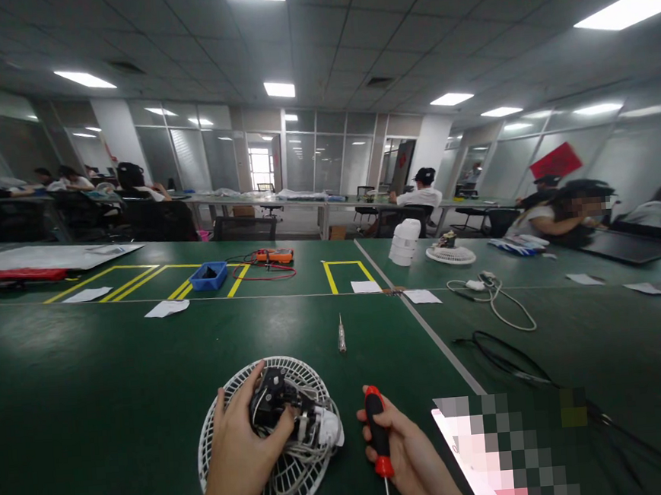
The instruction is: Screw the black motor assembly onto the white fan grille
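My left hand (240,449) is closed around a small black and white fan motor (289,412) with loose wires, which rests on a white round fan grille (281,488) lying flat on the green table. My right hand (407,455) grips a screwdriver (378,434) with a red and black handle, its metal shaft pointing down toward me. The screwdriver is held to the right of the grille, apart from the motor. A second small screwdriver (341,335) lies on the table farther out.
A pixelated pink and white thing (495,448) lies at the right, black cables (511,359) beyond it. A white cable (497,295), another fan grille (450,255), a white container (405,241), a blue tray (208,275) and an orange meter (274,256) sit farther back. People sit at other tables.
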`<action>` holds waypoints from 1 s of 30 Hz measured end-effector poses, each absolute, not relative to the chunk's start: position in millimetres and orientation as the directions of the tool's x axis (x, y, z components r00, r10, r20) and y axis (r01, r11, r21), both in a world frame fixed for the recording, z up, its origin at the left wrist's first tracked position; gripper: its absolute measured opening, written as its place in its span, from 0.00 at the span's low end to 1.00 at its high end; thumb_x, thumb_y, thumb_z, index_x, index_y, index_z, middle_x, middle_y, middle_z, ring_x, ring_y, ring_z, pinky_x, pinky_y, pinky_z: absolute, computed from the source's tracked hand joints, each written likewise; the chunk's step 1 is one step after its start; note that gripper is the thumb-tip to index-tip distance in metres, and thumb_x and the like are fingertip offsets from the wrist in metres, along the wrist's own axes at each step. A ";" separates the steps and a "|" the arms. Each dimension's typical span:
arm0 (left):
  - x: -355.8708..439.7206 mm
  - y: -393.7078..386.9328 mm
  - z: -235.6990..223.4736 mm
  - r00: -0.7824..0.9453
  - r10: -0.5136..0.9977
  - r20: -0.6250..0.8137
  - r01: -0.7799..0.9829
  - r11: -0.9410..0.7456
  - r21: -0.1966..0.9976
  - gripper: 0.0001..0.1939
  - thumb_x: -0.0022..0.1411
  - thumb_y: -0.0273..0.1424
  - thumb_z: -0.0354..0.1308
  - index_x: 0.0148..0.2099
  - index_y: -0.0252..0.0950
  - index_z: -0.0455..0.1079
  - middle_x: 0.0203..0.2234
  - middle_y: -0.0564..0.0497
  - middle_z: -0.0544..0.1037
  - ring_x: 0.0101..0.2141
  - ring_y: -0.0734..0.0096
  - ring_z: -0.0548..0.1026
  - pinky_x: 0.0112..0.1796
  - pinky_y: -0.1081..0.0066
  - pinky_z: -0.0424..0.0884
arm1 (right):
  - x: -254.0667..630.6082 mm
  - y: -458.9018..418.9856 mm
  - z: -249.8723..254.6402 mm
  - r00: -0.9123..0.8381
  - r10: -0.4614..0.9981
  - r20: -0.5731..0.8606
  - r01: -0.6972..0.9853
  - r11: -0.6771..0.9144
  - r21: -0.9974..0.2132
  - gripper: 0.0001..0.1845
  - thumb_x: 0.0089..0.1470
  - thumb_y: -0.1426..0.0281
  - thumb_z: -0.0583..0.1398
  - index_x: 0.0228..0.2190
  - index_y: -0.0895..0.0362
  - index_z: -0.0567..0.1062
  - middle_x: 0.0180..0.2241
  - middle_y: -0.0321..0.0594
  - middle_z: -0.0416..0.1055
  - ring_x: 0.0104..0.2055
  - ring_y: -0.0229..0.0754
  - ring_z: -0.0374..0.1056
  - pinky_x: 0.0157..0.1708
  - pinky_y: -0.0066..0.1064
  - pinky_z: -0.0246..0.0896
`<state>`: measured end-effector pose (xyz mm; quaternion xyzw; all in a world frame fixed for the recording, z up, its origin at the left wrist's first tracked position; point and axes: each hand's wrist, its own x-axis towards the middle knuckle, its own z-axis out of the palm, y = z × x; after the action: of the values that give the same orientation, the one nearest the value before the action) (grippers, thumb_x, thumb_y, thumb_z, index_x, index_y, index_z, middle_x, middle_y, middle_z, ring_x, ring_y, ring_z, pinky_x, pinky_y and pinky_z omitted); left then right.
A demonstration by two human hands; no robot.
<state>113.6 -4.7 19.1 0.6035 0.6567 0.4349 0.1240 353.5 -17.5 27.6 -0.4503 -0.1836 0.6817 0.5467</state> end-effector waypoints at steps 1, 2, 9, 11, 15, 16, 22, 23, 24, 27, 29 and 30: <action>111.5 -4.7 19.3 -0.245 0.904 0.351 0.677 -0.100 0.729 0.36 0.57 0.51 0.59 0.64 0.42 0.65 0.56 0.49 0.77 0.61 0.50 0.70 0.69 0.43 0.46 | 353.8 -16.9 27.4 0.007 0.908 -0.418 -0.584 -0.336 -0.739 0.26 0.40 0.69 0.68 0.45 0.56 0.72 0.32 0.41 0.76 0.27 0.39 0.66 0.23 0.28 0.58; 109.3 -4.8 19.2 -0.253 0.906 0.338 0.671 -0.087 0.736 0.36 0.56 0.51 0.59 0.64 0.43 0.65 0.55 0.49 0.78 0.61 0.49 0.69 0.69 0.43 0.47 | 354.2 -16.1 27.0 0.007 0.906 -0.424 -0.591 -0.338 -0.732 0.27 0.40 0.69 0.68 0.45 0.56 0.72 0.32 0.42 0.77 0.28 0.40 0.67 0.24 0.29 0.59; 103.1 -4.1 16.7 -0.330 0.887 0.323 0.668 -0.022 0.744 0.39 0.54 0.51 0.60 0.65 0.42 0.64 0.56 0.48 0.77 0.64 0.43 0.64 0.67 0.41 0.52 | 358.3 -11.9 20.2 -0.020 0.898 -0.440 -0.620 -0.356 -0.699 0.24 0.47 0.65 0.66 0.46 0.58 0.72 0.38 0.49 0.79 0.31 0.46 0.72 0.29 0.36 0.65; 104.4 -3.7 16.2 -0.307 0.882 0.358 0.677 -0.061 0.733 0.38 0.56 0.50 0.60 0.66 0.42 0.63 0.56 0.49 0.77 0.62 0.47 0.68 0.69 0.44 0.48 | 359.5 -12.2 17.9 -0.041 0.901 -0.433 -0.624 -0.361 -0.693 0.25 0.46 0.67 0.65 0.47 0.58 0.73 0.39 0.49 0.79 0.33 0.46 0.73 0.31 0.37 0.66; 106.0 -4.0 15.5 -0.326 0.876 0.356 0.673 -0.049 0.738 0.37 0.57 0.49 0.60 0.66 0.43 0.63 0.57 0.50 0.77 0.64 0.47 0.65 0.68 0.43 0.50 | 360.6 -13.4 16.6 -0.046 0.908 -0.416 -0.618 -0.353 -0.702 0.30 0.42 0.71 0.64 0.51 0.58 0.73 0.43 0.50 0.79 0.36 0.47 0.73 0.36 0.39 0.67; 106.0 -4.2 15.4 -0.326 0.875 0.357 0.674 -0.050 0.737 0.37 0.56 0.50 0.60 0.66 0.43 0.63 0.57 0.50 0.77 0.63 0.47 0.66 0.68 0.43 0.50 | 360.4 -13.8 17.1 -0.043 0.911 -0.410 -0.612 -0.349 -0.710 0.31 0.41 0.72 0.64 0.51 0.59 0.74 0.43 0.51 0.79 0.36 0.48 0.73 0.36 0.40 0.67; 105.1 -5.1 14.0 -0.303 0.875 0.377 0.687 -0.073 0.723 0.37 0.57 0.49 0.61 0.66 0.43 0.62 0.55 0.49 0.77 0.61 0.50 0.69 0.69 0.44 0.48 | 357.7 -16.8 22.5 -0.034 0.921 -0.389 -0.571 -0.337 -0.749 0.30 0.39 0.73 0.69 0.48 0.56 0.78 0.44 0.49 0.78 0.40 0.49 0.74 0.38 0.40 0.68; 105.0 -5.2 13.7 -0.307 0.875 0.374 0.685 -0.069 0.725 0.37 0.57 0.49 0.61 0.66 0.43 0.62 0.55 0.49 0.77 0.62 0.49 0.68 0.69 0.43 0.49 | 357.3 -17.1 22.7 -0.029 0.922 -0.386 -0.570 -0.332 -0.752 0.31 0.38 0.74 0.70 0.48 0.55 0.78 0.44 0.49 0.78 0.40 0.49 0.74 0.38 0.40 0.68; 104.9 -5.3 13.4 -0.313 0.874 0.371 0.683 -0.065 0.728 0.38 0.57 0.49 0.61 0.66 0.43 0.62 0.56 0.49 0.77 0.62 0.48 0.67 0.68 0.43 0.49 | 357.1 -17.1 22.4 -0.025 0.923 -0.384 -0.569 -0.329 -0.754 0.31 0.38 0.74 0.70 0.48 0.55 0.78 0.45 0.49 0.78 0.40 0.49 0.74 0.38 0.40 0.68; 105.3 -5.3 13.2 -0.321 0.876 0.360 0.677 -0.054 0.734 0.38 0.56 0.49 0.61 0.66 0.43 0.63 0.56 0.49 0.76 0.63 0.46 0.65 0.68 0.42 0.51 | 357.3 -16.3 19.4 -0.019 0.927 -0.374 -0.571 -0.317 -0.757 0.32 0.38 0.75 0.72 0.48 0.53 0.78 0.44 0.48 0.77 0.40 0.49 0.74 0.37 0.40 0.68; 105.6 -5.2 13.5 -0.320 0.877 0.357 0.675 -0.053 0.735 0.38 0.56 0.49 0.61 0.66 0.43 0.62 0.56 0.49 0.76 0.63 0.46 0.65 0.68 0.41 0.50 | 357.7 -15.4 17.7 -0.020 0.929 -0.370 -0.571 -0.315 -0.758 0.33 0.37 0.75 0.72 0.49 0.53 0.78 0.44 0.47 0.77 0.40 0.50 0.73 0.37 0.41 0.69; 105.8 -5.2 13.7 -0.319 0.878 0.358 0.676 -0.054 0.735 0.38 0.56 0.49 0.62 0.67 0.43 0.62 0.56 0.49 0.77 0.63 0.46 0.66 0.68 0.42 0.50 | 357.8 -15.2 17.4 -0.018 0.929 -0.369 -0.572 -0.313 -0.759 0.34 0.37 0.75 0.73 0.49 0.53 0.78 0.43 0.47 0.77 0.41 0.50 0.73 0.37 0.41 0.69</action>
<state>105.8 -5.2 13.7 0.5725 0.6782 0.4466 0.1131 357.8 -15.2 17.4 -0.4354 -0.2053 0.6831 0.5492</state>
